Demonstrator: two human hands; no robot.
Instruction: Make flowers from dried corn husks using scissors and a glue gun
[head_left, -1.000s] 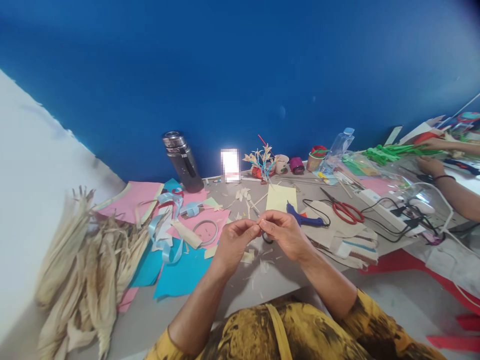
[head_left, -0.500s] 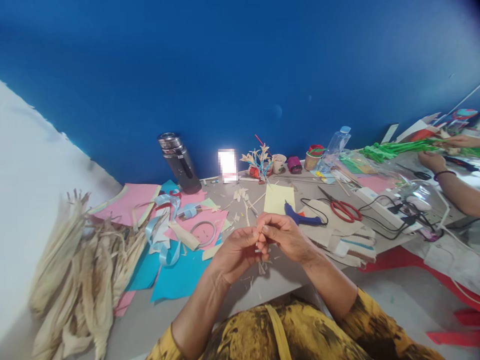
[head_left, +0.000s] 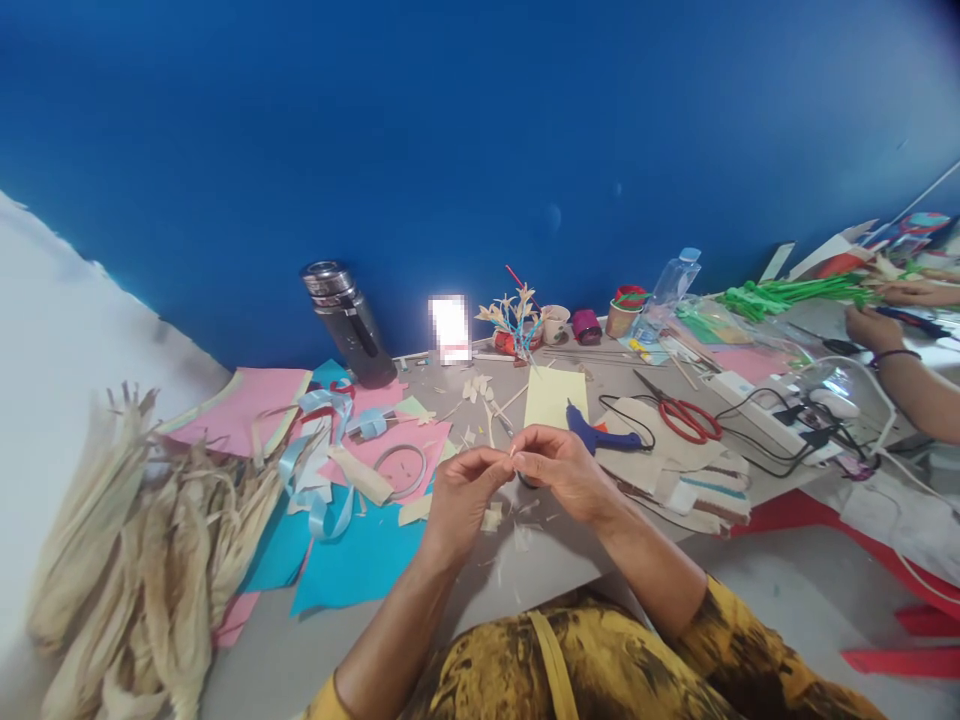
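My left hand (head_left: 463, 492) and my right hand (head_left: 559, 468) meet above the grey table (head_left: 570, 540), fingertips pinched together on a small pale strip of dried husk (head_left: 513, 453). The piece is thin and mostly hidden by my fingers. Small husk scraps (head_left: 495, 518) lie on the table just under my hands. A blue glue gun (head_left: 596, 432) rests right behind my right hand, next to a yellow paper sheet (head_left: 555, 396).
A pile of dried corn husks (head_left: 142, 560) fills the left. Pink and blue papers (head_left: 352, 560), ribbon, a dark flask (head_left: 349, 322), red scissors (head_left: 686, 415), cables and a power strip (head_left: 780, 420) crowd the table. Another person's arm (head_left: 900, 375) works at far right.
My hands stay pinched together on the husk strip, having dipped closer to me and come back up. The camera view shifted slightly right and down.
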